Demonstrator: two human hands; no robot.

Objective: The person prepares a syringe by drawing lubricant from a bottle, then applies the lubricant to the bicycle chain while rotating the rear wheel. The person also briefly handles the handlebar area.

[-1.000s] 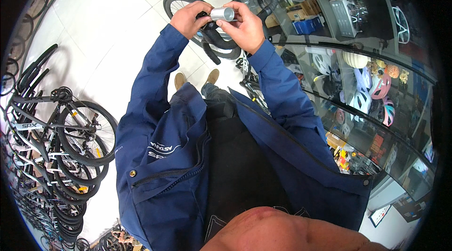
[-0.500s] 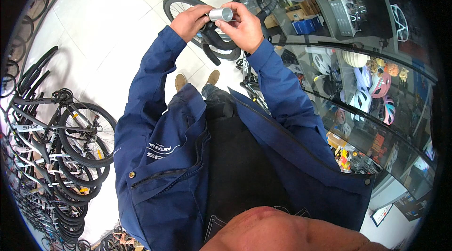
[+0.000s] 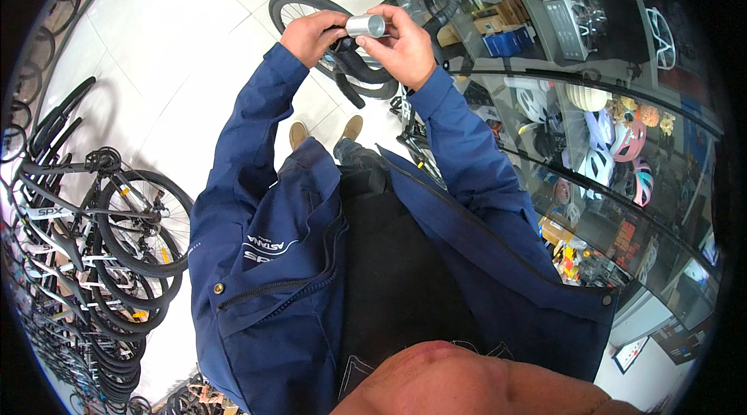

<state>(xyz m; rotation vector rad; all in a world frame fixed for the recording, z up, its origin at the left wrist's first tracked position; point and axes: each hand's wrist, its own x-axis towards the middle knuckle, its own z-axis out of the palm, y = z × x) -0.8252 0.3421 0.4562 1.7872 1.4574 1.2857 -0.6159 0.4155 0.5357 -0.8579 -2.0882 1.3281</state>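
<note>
A short silver metal cylinder (image 3: 361, 25), its open end turned to the right, is held up between my hands near the top of the view. My left hand (image 3: 311, 37) pinches at its left end, though the fingertips are partly hidden. The thumb and fingers of my right hand (image 3: 408, 46) grip it from the right. Just below and behind it are the black drop handlebars (image 3: 359, 66) of a bicycle, whose front wheel (image 3: 282, 10) shows past my left hand.
A glass display case (image 3: 537, 77) with helmets, boxes and eyewear runs along the right. Many parked bicycles (image 3: 128, 217) stand close together on the left. Pale floor tiles (image 3: 179, 34) lie between them, with my shoes (image 3: 352, 128) below the handlebars.
</note>
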